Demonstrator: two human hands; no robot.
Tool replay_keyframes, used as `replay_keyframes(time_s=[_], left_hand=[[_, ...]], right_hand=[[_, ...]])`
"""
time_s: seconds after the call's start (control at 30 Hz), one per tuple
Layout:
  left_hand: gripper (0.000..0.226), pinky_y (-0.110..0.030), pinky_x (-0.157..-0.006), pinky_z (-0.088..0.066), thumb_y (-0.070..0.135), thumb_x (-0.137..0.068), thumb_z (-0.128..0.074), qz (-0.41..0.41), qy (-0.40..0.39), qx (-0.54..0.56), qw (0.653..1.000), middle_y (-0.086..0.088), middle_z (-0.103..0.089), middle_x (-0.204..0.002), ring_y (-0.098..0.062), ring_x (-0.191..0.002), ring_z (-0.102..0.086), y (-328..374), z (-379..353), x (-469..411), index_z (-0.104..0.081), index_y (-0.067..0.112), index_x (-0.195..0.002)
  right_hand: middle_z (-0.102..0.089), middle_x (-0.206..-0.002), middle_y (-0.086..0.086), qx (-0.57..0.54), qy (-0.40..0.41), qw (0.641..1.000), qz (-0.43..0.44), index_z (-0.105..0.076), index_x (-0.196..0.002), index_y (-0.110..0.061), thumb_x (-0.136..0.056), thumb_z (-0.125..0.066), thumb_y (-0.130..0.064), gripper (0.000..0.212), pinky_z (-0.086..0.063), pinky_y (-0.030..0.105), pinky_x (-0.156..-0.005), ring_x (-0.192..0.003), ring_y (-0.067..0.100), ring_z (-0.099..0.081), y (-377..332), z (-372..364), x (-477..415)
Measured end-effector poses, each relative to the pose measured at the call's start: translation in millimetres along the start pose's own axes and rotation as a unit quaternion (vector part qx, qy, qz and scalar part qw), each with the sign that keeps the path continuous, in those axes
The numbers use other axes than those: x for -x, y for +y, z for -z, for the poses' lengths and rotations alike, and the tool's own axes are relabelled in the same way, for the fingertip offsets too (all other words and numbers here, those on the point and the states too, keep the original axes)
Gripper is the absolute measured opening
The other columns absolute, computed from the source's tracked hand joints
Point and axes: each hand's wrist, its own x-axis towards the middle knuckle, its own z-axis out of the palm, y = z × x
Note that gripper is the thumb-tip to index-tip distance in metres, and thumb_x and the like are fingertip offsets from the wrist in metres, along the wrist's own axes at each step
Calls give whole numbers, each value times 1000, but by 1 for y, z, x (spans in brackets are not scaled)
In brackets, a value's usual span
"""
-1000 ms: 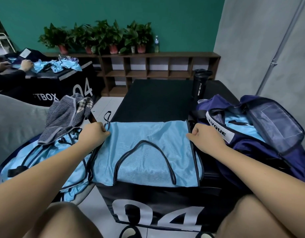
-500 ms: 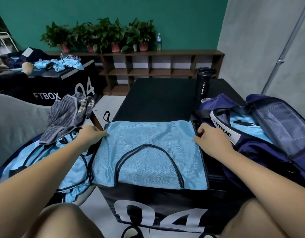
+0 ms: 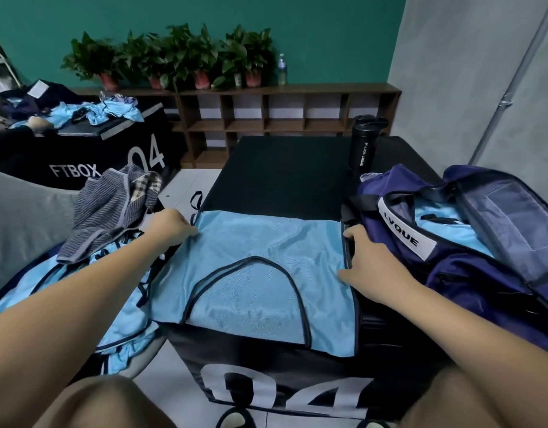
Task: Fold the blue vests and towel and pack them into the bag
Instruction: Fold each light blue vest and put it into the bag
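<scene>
A light blue mesh vest [image 3: 266,267] with dark trim lies flat across the near end of a black box [image 3: 282,168] marked 04. My left hand [image 3: 171,227] pinches the vest's far left corner. My right hand [image 3: 365,257] grips its right edge, thumb on the cloth. To the right stands an open navy bag [image 3: 467,257] with a folded blue vest [image 3: 436,223] inside. A grey striped towel [image 3: 109,208] lies crumpled at the left on top of several more blue vests [image 3: 66,288].
A black sport bottle [image 3: 364,143] stands on the box behind the bag. A grey cushion [image 3: 19,217] sits at the far left. Another black box [image 3: 90,149] with blue vests stands beyond it, and a wooden shelf [image 3: 266,118] with potted plants lines the back wall.
Both hands stay at the vest's two sides. The right hand has slid a little nearer along the right edge, and the vest lies flatter and wider.
</scene>
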Motion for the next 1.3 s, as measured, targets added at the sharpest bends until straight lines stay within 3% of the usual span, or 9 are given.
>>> replay_keyframes(time_s=[0.13, 0.23, 0.33, 0.43, 0.6, 0.7, 0.83, 0.97, 1.3], left_hand=[[33, -35, -58, -52, 31, -91, -76, -20, 7, -45, 999, -14, -73, -72, -29, -68, -67, 25, -7, -23, -75, 1, -75], [29, -33, -54, -49, 29, -89, -72, -41, 29, -79, 996, -13, -69, -68, -30, -66, -65, 43, -14, -41, -71, 4, -75], [16, -29, -52, -43, 21, -87, -65, -61, 32, -96, 993, -10, -66, -67, -28, -62, -62, 65, -24, -55, -70, 6, -82], [13, -33, -59, -46, 19, -90, -64, -81, 45, -121, 988, -9, -68, -73, -30, -69, -64, 87, -33, -67, -68, 8, -83], [15, -43, -83, -43, 18, -94, -61, -89, 71, -162, 980, -10, -65, -82, -34, -85, -60, 120, -53, -87, -62, 10, -82], [17, -46, -95, -44, 24, -94, -66, -115, 97, -181, 972, -8, -60, -98, -36, -105, -56, 134, -64, -96, -59, 13, -82], [18, -49, -107, -42, 31, -93, -71, -126, 118, -200, 964, -12, -58, -119, -37, -121, -49, 151, -80, -108, -66, 15, -97], [25, -46, -102, -40, 34, -98, -68, -139, 124, -205, 961, -12, -56, -127, -36, -123, -47, 172, -91, -111, -70, 14, -112], [24, -42, -92, -38, 31, -98, -65, -220, 138, -178, 949, -8, -55, -120, -32, -116, -49, 237, -130, -91, -68, 16, -116]], right_hand=[[-74, -70, 1, -119, -98, 988, -9, -19, -155, -36, -84, -77, -22, 92, -59, 36, -60, -59, 20, -72, -21, 3, 22], [-77, -71, -2, -104, -163, 981, 30, -18, -158, -41, -95, -70, -33, 82, -61, 31, -66, -55, 12, -70, -30, 6, 39], [-68, -85, -9, 63, -72, 987, 132, -41, -151, -43, -100, -56, -37, 54, -55, 36, -81, -82, 14, -66, -17, 5, 37], [-54, -125, -5, 243, 10, 932, 270, -55, -142, -32, -83, -65, -21, 62, -46, 39, -99, -118, 24, -52, 2, 3, 29], [-42, -159, 14, 298, 55, 901, 309, -63, -132, -24, -67, -78, -13, 68, -39, 48, -115, -149, 36, -39, 17, -3, 12], [-57, -137, 7, 297, 90, 897, 314, -67, -118, -21, -76, -73, -19, 42, -36, 45, -115, -137, 32, -50, 21, -8, -1], [-51, -84, -1, 301, 99, 889, 329, -61, -93, -21, -81, -68, -16, 15, -43, 44, -99, -86, 29, -55, 26, -19, -6], [-47, -77, -1, 293, 95, 887, 344, -57, -88, -22, -76, -75, -11, 24, -45, 42, -85, -71, 28, -50, 18, -26, 1], [-51, -77, -4, 220, 62, 880, 416, -54, -88, -24, -85, -74, -24, 20, -42, 36, -67, -68, 22, -50, -13, -42, 26]])
